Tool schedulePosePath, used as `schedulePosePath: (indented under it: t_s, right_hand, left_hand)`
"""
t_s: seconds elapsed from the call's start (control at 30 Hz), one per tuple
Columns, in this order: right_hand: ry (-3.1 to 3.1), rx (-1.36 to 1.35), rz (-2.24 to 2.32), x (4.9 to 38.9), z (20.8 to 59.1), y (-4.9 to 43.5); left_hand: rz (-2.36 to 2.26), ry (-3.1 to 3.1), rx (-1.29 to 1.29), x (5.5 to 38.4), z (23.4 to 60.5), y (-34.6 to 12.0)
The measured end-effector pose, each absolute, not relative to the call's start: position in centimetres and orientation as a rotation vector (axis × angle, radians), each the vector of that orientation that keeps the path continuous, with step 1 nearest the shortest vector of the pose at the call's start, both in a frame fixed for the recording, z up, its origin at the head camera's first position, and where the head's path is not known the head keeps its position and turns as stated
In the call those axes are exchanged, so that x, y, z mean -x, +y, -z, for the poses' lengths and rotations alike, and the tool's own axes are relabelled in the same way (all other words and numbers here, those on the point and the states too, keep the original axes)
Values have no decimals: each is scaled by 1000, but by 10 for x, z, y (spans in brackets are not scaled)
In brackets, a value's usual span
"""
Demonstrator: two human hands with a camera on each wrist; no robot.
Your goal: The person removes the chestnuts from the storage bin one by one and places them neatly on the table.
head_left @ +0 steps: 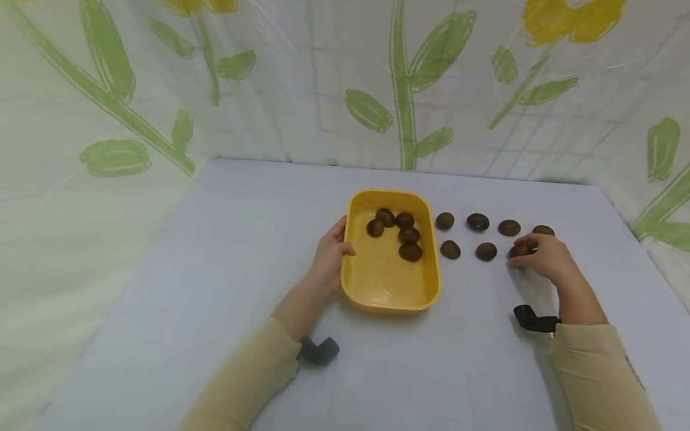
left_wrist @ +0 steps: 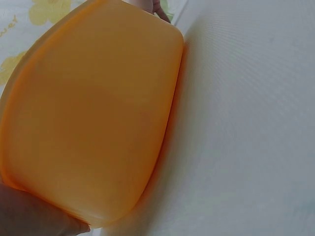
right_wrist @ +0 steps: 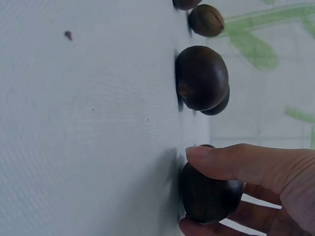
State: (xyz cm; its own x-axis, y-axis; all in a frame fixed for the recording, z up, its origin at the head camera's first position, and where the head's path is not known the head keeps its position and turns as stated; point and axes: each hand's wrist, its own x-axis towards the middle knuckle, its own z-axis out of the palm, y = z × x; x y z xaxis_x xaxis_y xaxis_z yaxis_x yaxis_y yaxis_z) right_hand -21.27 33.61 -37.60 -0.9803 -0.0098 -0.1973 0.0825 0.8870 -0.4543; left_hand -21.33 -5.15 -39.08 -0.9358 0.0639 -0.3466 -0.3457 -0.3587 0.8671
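Observation:
My left hand (head_left: 326, 254) grips the left wall of a yellow plastic tray (head_left: 372, 293), thumb over the rim. Several brown chestnuts (head_left: 409, 252) lie in the tray's far half. In the left wrist view the tray's outer side (left_wrist: 93, 108) fills much of the picture. My right hand (head_left: 548, 258) is at the right end of the nearer row, pinching a dark chestnut (right_wrist: 209, 194) between thumb and fingers, close against the table. Just behind that hand sits another chestnut (head_left: 543, 230), partly covered by it.
Two rows of chestnuts run right of the tray, including one in the far row (head_left: 477, 222) and one in the nearer row (head_left: 486, 251). A white cloth covers the table (head_left: 242, 239). Behind it hangs a flower-patterned curtain (head_left: 291, 90). Black wrist cameras (head_left: 533, 320) project beside the sleeves.

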Motion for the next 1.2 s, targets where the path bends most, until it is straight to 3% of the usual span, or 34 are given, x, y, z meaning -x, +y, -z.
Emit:
schedulePosePath:
  t_s: [0.47, 0.73, 1.2]
  right_hand:
    - [2799, -45, 685, 212, 371, 338]
    - [2809, -46, 687, 217, 349, 334]
    - [2734, 134, 851, 237, 305, 251]
  left_hand:
    - [-2392, 1568, 386, 214, 391, -50]
    - [-2395, 1584, 373, 214, 390, -50]
    - [-2384, 1596, 386, 214, 391, -50]
